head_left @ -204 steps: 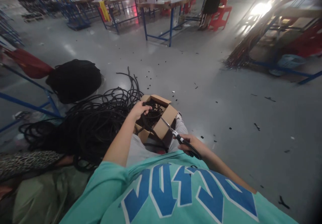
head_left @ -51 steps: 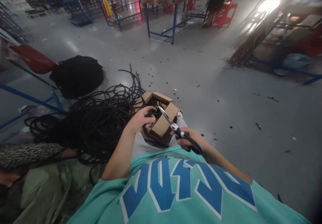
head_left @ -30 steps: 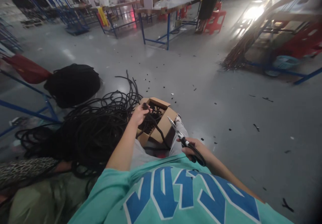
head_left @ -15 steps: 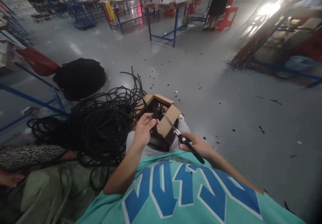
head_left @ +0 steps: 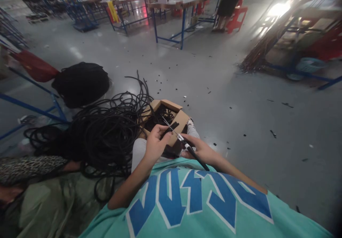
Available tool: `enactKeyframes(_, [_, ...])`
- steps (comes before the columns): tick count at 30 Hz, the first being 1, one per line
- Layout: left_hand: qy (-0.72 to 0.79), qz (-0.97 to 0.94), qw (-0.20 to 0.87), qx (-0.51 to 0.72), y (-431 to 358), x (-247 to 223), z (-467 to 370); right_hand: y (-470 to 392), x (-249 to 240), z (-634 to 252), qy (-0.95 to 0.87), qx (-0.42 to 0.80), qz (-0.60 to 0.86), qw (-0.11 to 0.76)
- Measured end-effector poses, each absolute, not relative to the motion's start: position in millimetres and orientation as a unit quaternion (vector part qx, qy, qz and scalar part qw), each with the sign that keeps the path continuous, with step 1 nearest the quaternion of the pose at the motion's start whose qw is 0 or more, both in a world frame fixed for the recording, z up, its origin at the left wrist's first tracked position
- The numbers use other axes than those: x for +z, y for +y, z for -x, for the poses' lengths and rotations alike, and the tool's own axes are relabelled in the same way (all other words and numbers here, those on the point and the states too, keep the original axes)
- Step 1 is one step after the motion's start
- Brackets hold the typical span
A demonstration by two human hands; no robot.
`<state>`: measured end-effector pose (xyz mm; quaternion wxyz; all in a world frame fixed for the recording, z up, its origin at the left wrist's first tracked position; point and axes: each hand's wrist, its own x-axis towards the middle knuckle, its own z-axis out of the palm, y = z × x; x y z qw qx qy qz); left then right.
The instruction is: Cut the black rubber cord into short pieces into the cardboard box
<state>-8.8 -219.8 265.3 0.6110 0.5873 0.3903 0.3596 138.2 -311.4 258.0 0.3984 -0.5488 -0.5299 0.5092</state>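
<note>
Between the thumb and fingers of my left hand (head_left: 157,143) is a short black piece (head_left: 173,127), its kind too small to make out. My right hand (head_left: 199,149) is closed around a hand tool with black handles (head_left: 196,156), a white band and long thin metal jaws. Those jaws lie across the black piece, close to my left fingertips; whether they grip it I cannot tell. Just beyond both hands, an opened cardboard box (head_left: 182,119) stands between my legs. Small black pieces (head_left: 167,114) lie inside it.
A tangled heap of black cords (head_left: 107,131) lies left of the box, with a big black bundle (head_left: 81,83) behind it. Another person's arm in a leopard-print sleeve (head_left: 32,166) is at the left. Black scraps dot the floor (head_left: 240,113). Blue-legged tables (head_left: 183,27) stand ahead.
The black piece has tilted from upright to slanting, and my left hand has turned with it. My right hand has brought the tool leftward, its jaws now over the piece.
</note>
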Motion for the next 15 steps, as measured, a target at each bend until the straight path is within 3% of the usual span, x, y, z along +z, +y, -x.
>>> enactKeyframes(15, [0.394, -0.588, 0.627, 0.326, -217.5, 266.3, 9.9, -310.4, 250.0, -135.9, -0.512, 0.506, 0.545, 0.429])
